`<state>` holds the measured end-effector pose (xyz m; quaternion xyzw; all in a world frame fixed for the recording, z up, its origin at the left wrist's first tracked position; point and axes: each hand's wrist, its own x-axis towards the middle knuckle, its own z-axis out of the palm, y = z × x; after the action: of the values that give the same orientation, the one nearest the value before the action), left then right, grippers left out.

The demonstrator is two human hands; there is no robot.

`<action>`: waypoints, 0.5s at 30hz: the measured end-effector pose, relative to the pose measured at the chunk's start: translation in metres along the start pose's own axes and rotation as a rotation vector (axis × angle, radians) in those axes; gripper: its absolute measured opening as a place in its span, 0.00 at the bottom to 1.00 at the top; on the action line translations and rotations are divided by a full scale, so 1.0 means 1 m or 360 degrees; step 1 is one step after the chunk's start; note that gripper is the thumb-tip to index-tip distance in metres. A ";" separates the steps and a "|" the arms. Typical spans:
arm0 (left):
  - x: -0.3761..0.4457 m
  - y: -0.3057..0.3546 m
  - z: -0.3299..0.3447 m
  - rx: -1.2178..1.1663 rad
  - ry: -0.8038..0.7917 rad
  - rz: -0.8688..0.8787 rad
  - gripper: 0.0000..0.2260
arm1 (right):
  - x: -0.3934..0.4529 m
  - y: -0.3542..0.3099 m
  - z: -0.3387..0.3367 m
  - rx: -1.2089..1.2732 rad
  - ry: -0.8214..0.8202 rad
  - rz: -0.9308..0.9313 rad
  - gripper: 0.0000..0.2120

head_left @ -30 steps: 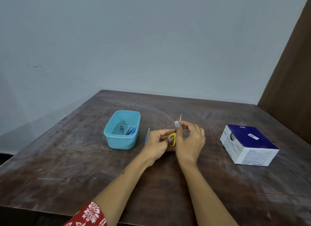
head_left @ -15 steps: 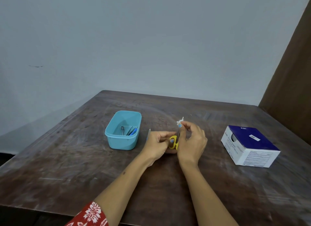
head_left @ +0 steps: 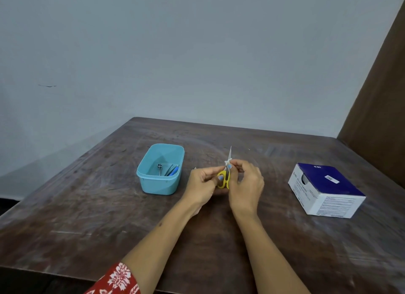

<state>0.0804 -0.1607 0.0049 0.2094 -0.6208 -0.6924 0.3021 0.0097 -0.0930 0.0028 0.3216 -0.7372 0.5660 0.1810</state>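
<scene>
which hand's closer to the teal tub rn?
Left. The left hand, gripping the yellow scissors, sits just right of the teal tub, not touching it. The right hand, pinching a white wad at the blades, is beyond the scissors, farther off.

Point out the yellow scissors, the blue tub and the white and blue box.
yellow scissors [head_left: 224, 173], head view, on the yellow handle loop.
blue tub [head_left: 158, 185], head view, on its front wall.
white and blue box [head_left: 338, 188], head view, on its dark blue top.
</scene>
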 end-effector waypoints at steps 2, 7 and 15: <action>0.001 0.000 0.000 -0.0034 0.0048 -0.0007 0.12 | 0.000 0.002 0.000 -0.0113 -0.0070 -0.0056 0.05; 0.002 0.001 -0.001 -0.0134 0.0142 0.0001 0.12 | -0.001 0.003 0.000 -0.0308 -0.0134 -0.0098 0.07; 0.005 0.000 -0.001 -0.0231 0.0150 -0.0043 0.13 | -0.004 -0.001 0.001 -0.0464 -0.0126 -0.0287 0.06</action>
<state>0.0772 -0.1652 0.0056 0.2275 -0.5512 -0.7291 0.3360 0.0138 -0.0931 0.0007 0.3788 -0.7862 0.4216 0.2464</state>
